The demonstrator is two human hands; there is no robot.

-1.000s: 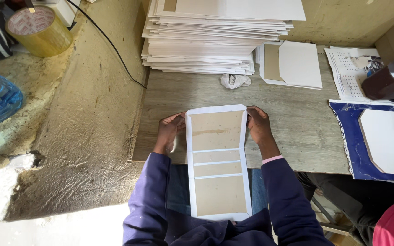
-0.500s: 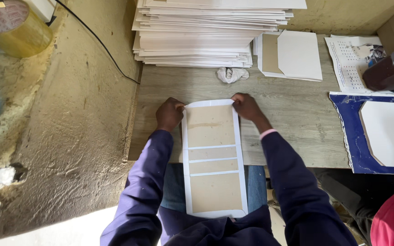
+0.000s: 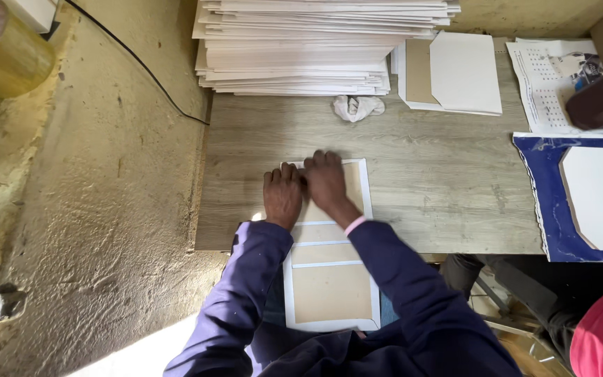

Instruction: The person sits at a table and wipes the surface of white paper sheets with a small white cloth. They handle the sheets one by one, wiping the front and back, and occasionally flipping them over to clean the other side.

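Left hand point(image 3: 283, 195) lies flat, fingers together, pressing the top left of the long board cover point(image 3: 331, 279), a white-edged sheet with brown panels that's half on the wooden table point(image 3: 441, 202), half hanging over the lap. Right hand point(image 3: 327, 183) sits just beside it, palm down on the top panel, gripping nothing. Looks light and stiff but hinged at the narrow gaps, so I'd hold it by the long edges, both sides. Further right there's a folded cover point(image 3: 455, 73)
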